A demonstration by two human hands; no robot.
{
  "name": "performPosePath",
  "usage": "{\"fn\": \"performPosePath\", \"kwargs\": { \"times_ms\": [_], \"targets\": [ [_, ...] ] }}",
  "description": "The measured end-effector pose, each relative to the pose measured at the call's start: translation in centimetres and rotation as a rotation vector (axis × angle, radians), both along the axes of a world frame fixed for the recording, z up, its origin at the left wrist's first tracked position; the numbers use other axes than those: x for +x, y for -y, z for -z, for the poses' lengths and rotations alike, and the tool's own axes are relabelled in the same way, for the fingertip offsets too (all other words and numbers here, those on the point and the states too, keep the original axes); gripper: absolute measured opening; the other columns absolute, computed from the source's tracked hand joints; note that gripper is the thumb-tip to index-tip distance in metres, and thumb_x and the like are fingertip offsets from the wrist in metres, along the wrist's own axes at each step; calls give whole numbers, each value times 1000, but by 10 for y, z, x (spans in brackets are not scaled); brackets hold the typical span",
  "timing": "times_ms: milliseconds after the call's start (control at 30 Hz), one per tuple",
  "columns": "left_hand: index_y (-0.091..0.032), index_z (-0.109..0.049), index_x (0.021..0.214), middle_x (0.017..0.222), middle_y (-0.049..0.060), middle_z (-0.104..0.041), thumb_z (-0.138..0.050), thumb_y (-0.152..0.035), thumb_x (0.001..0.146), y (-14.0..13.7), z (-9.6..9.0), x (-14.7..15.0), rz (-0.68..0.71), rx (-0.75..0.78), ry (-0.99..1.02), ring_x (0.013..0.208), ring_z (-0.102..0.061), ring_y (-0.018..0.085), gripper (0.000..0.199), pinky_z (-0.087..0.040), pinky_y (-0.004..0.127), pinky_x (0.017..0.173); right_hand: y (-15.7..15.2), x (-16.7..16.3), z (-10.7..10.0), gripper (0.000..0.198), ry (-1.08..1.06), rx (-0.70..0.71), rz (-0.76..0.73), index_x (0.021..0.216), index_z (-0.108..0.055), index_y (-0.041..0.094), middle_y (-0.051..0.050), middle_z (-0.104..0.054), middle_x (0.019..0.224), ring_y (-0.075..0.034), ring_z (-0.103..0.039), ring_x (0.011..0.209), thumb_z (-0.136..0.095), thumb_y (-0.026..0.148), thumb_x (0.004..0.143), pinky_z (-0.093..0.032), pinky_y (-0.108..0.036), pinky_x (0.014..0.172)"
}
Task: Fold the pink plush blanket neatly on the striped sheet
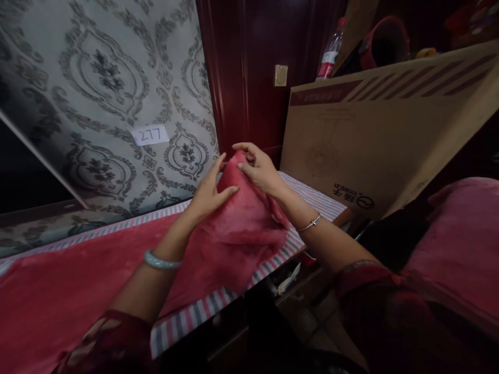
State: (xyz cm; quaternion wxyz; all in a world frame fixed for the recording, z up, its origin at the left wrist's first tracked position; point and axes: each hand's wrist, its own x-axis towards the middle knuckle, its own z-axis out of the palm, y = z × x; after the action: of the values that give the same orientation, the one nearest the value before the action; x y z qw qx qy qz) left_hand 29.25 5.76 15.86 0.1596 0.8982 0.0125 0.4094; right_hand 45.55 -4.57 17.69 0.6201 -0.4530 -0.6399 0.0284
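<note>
A long red plush cloth (234, 228) lies along a narrow striped surface, and its right end is lifted into a peak. At the top of that peak, my right hand (259, 169) pinches the cloth between thumb and fingers. My left hand (210, 192) is against the left side of the raised part, thumb and fingers stretched apart, the thumb lying over the cloth's front. Some of the left fingers are hidden behind the fabric. Under the cloth shows a striped cover (195, 316) in pink, grey and white.
A large cardboard box (351, 130) stands behind on the right, with a red-capped bottle (330, 52) by its top edge. Patterned wallpaper (105, 78) bears a paper label (151, 135) reading 277. A dark screen (31, 166) is at left, a pink padded seat (460, 244) at right.
</note>
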Motion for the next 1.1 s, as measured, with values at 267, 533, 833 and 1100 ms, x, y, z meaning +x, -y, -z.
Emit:
{"fn": "performPosePath", "kwargs": {
  "times_ms": [267, 533, 833, 1100],
  "targets": [
    [-19, -64, 87, 75, -2, -62, -54, -31, 89, -10, 14, 0, -181, -277, 142, 74, -55, 16, 16, -48, 28, 74, 25, 12, 50, 37, -72, -328, -245, 121, -50, 22, -3, -68, 108, -18, -63, 100, -64, 33, 88, -52, -32, 90],
    [-19, -64, 82, 73, -3, -57, -60, -38, 81, -37, 50, -50, -261, -590, 232, 69, -51, 15, 20, -43, 26, 67, 47, 34, 180, 37, 216, -622, 208, 114, -65, 16, -10, -69, 115, -25, -63, 103, -65, 18, 77, -46, -39, 94],
    [-18, -70, 87, 81, 1, -72, -84, -51, 54, -38, 118, -103, -295, -1145, 363, 82, -66, 20, 49, -54, 31, 81, 39, 44, 204, 16, 28, -679, 230, 88, -68, 18, 1, -68, 84, -16, -57, 77, -60, 24, 76, -43, -26, 72],
    [-19, -73, 89, 90, 5, -77, -90, -46, 50, -36, 133, -109, -230, -1276, 418, 102, -71, 28, 50, -58, 38, 91, 53, 62, 180, 31, -214, -611, 50, 84, -62, 17, 1, -58, 74, -15, -50, 68, -63, 47, 78, -40, -25, 62]
  ]
}}
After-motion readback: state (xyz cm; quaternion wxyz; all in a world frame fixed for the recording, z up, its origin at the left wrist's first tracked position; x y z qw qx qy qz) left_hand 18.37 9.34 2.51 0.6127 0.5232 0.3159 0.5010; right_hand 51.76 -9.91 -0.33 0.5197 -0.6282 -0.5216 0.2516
